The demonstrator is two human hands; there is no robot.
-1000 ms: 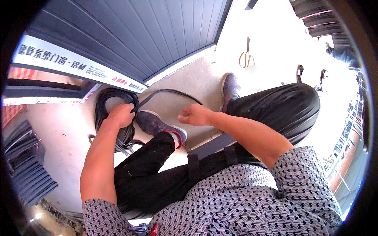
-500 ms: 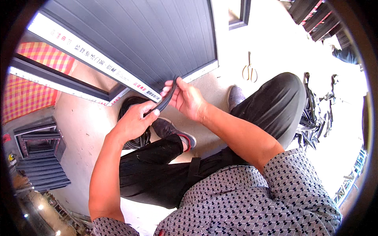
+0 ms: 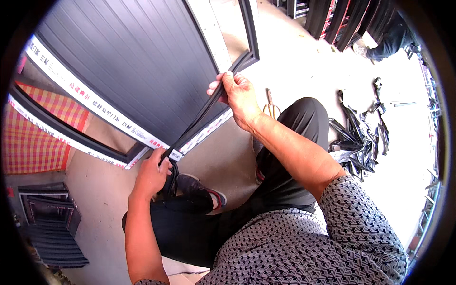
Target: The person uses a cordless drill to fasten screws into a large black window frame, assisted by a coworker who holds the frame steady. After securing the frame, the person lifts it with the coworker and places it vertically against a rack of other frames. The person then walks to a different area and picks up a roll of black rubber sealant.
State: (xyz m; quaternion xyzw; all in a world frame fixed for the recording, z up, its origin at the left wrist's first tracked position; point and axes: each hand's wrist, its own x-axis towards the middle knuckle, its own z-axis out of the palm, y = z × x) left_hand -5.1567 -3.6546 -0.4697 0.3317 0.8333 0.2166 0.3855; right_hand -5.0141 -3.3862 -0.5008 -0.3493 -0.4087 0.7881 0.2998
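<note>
A long black rubber sealing strip (image 3: pixel 198 118) runs taut between my hands, slanting across the lower corner of a dark grey grooved door panel (image 3: pixel 128 61). My right hand (image 3: pixel 240 99), higher and farther off, pinches the strip between thumb and fingers; its free end reaches past the hand. Lower down, my left hand (image 3: pixel 153 175) is closed round the strip beside the panel's corner. Below that hand a coil of the same black strip (image 3: pixel 172 179) lies by my foot, partly hidden. White printed film (image 3: pixel 85 97) covers the panel's frame edges.
Scissors (image 3: pixel 271 109) lie on the floor beyond my right knee. Crumpled black strips (image 3: pixel 358 137) are heaped to the right. Another dark frame (image 3: pixel 71 121) and checked cloth (image 3: pixel 35 149) are at left. Stacked profiles (image 3: pixel 339 21) and a person's leg (image 3: pixel 392 42) show at upper right.
My hands have moved apart, the right one up and to the right, the left one down. The strip, bent between them before, is stretched out straight. My view has shifted.
</note>
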